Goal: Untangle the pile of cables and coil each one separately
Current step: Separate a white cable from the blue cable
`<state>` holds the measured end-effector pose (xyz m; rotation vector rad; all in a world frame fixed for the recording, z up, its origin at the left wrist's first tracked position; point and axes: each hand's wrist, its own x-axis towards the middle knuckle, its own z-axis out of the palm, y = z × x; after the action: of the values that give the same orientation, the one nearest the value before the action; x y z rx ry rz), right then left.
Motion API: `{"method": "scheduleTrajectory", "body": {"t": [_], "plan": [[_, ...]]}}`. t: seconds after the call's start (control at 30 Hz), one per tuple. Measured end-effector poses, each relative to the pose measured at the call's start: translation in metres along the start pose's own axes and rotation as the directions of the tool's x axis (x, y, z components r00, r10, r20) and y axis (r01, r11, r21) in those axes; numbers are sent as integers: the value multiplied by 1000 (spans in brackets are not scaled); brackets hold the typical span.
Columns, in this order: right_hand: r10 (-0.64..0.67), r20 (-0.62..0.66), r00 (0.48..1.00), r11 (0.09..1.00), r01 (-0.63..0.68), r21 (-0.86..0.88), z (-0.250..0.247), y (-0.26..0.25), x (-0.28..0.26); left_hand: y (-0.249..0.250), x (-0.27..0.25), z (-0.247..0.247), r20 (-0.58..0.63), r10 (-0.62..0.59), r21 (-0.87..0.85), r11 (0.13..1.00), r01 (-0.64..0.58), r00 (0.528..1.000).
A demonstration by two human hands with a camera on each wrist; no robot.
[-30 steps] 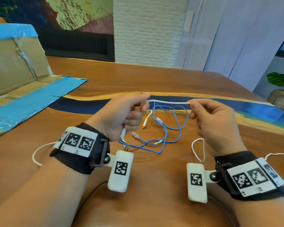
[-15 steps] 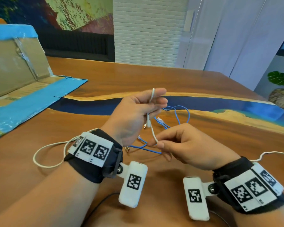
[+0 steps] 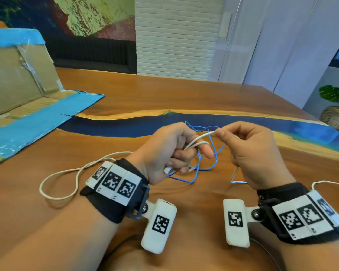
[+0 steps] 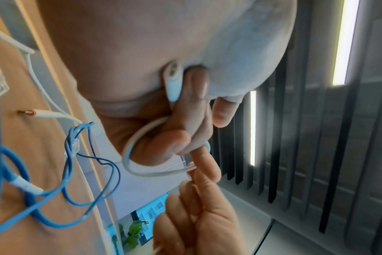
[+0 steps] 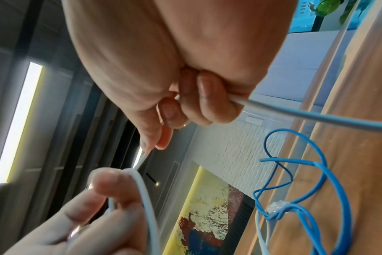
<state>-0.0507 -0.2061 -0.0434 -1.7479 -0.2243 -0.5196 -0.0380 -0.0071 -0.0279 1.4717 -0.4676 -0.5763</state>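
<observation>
L hand: fingers curled; holds thin white rubber cable coil, plug end.
R hand: pinches cable run.
Handling: light, limp, springy; you grip nr loop, keep tension.

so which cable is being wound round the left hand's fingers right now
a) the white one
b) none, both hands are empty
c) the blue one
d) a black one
a: the white cable loops over the left hand fingers while the right hand pinches its run; the blue cable lies loose on the table.
</observation>
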Motion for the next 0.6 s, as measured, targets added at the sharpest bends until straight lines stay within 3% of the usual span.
{"method": "scheduleTrajectory", "body": {"t": [0.17,0.33,0.43,0.53,0.6], "plan": [[24,-39,999,999,-25,-30,4,10,3,2,2,-1,-99,-8,-168,986,-8,995],[61,-41,997,994,-65,-90,4,10,2,6,1,-2,-179,114,-267,950,-160,977],[142,223,964,984,-114,-135,16,0,-8,8,3,0,-263,182,-334,904,-267,947],[208,490,846,974,-133,-184,27,-7,-18,4,8,-2,-323,213,-353,877,-327,922],[213,563,799,975,-134,-177,28,-10,-22,1,10,-5,-337,232,-270,905,-330,913]]}}
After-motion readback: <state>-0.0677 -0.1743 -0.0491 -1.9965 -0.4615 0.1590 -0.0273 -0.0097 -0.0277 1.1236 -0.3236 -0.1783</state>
